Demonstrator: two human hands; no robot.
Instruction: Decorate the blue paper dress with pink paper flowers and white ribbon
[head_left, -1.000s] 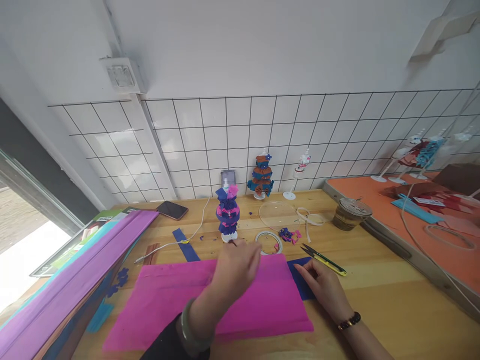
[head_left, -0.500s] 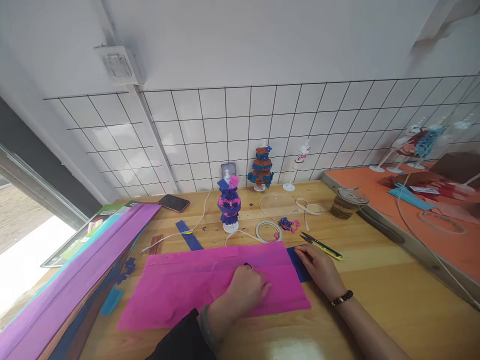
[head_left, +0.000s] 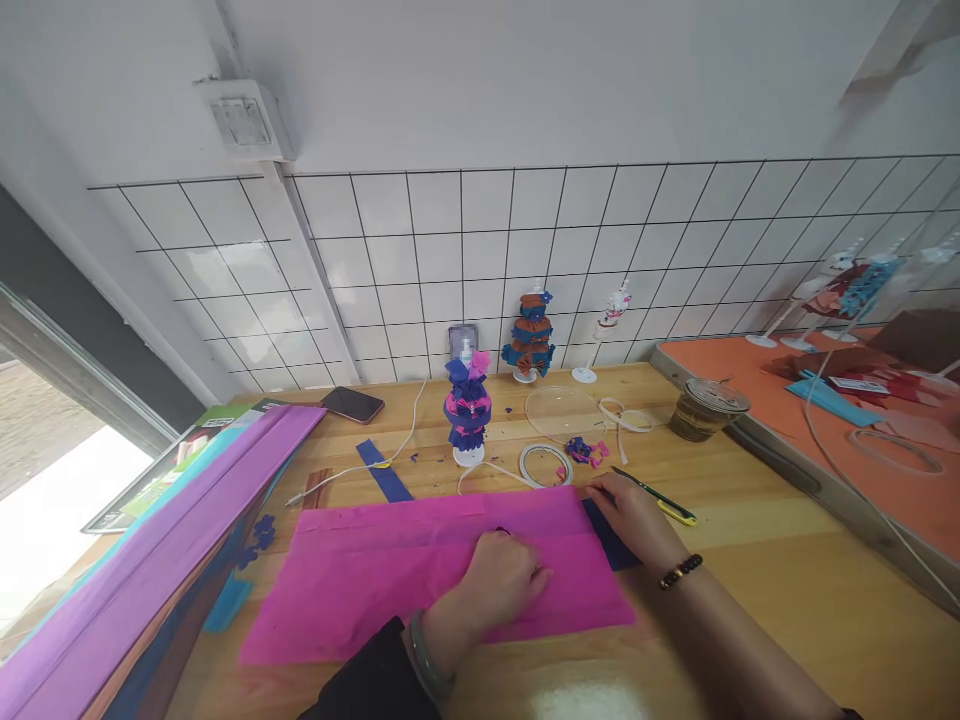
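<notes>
flat under the left hand [head_left: 504, 575]: pink paper [head_left: 375, 590]
that hand is fisted; the right hand [head_left: 626, 510] sits by the paper's far right corner, grip unclear

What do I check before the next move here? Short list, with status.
1. Left hand on the pink sheet: ok, curled over it, right of the middle.
2. Right hand gripping the sheet's far right corner: cannot tell; the fingertips are close to it, but contact is unclear.
3. Pink sheet smooth: not ok, creases show.
4. Dark blue piece fully in view: not ok, the right hand and wrist cover part of it.
5. Yellow-handled cutting tool off the pink sheet: ok, it lies past the right hand, partly hidden by it.
6. Phone off the pink sheet: ok, well behind it.
</notes>
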